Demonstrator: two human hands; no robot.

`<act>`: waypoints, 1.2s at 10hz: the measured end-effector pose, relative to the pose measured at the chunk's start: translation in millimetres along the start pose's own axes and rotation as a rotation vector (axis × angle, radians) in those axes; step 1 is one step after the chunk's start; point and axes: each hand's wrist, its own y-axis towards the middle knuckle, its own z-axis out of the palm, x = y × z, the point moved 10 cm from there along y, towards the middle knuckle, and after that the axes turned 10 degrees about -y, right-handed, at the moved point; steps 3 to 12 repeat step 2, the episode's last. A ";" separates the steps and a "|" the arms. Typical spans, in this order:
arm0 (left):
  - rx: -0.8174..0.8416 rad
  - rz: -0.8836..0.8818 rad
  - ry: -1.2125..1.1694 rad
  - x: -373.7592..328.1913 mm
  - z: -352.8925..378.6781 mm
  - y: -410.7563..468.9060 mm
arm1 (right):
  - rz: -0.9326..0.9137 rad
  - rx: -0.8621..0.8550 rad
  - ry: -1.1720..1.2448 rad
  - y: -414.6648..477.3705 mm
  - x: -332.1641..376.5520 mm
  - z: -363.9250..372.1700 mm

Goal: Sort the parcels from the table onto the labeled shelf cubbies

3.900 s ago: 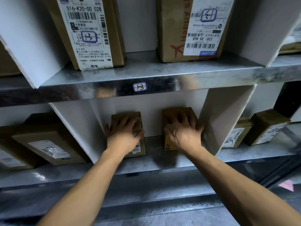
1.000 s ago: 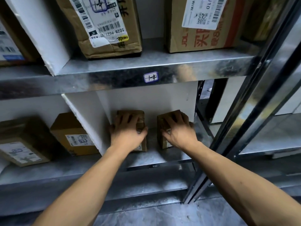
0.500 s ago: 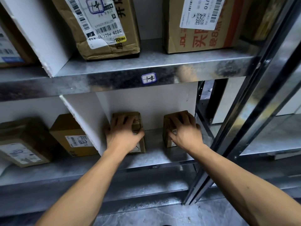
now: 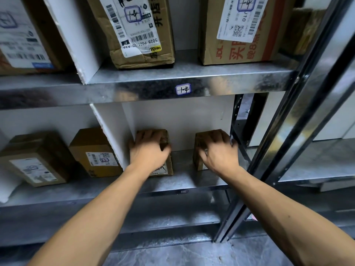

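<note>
Two small brown cardboard parcels stand in the lower shelf cubby under a handwritten label sticker (image 4: 183,89). My left hand (image 4: 148,151) grips the left parcel (image 4: 166,166), fingers over its top and thumb on its right side; the parcel sits close to the white divider (image 4: 113,135). My right hand (image 4: 219,153) grips the right parcel (image 4: 198,150) the same way, near the cubby's right end by the dark upright (image 4: 237,123). Both hands hide most of the parcels' fronts.
The neighbouring cubby on the left holds a labelled box (image 4: 94,152) and a second box (image 4: 34,160). Larger parcels (image 4: 142,31) (image 4: 242,29) stand on the metal shelf (image 4: 192,73) above. A steel post (image 4: 284,135) runs diagonally at the right.
Both hands and their parcels were in the neighbouring cubby 3.9 s ago and are now in this end cubby. In the last second the right parcel slid a little to the right.
</note>
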 end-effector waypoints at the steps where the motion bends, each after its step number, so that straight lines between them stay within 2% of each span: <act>1: -0.037 0.056 0.022 -5.6 -18.1 -8.7 | 0.012 -0.007 -0.022 -12.5 7.8 -15.1; 2: -0.045 0.095 0.025 -5.1 -31.9 -23.3 | -0.010 -0.017 -0.062 -24.9 20.9 -25.5; 12: -0.045 0.095 0.025 -5.1 -31.9 -23.3 | -0.010 -0.017 -0.062 -24.9 20.9 -25.5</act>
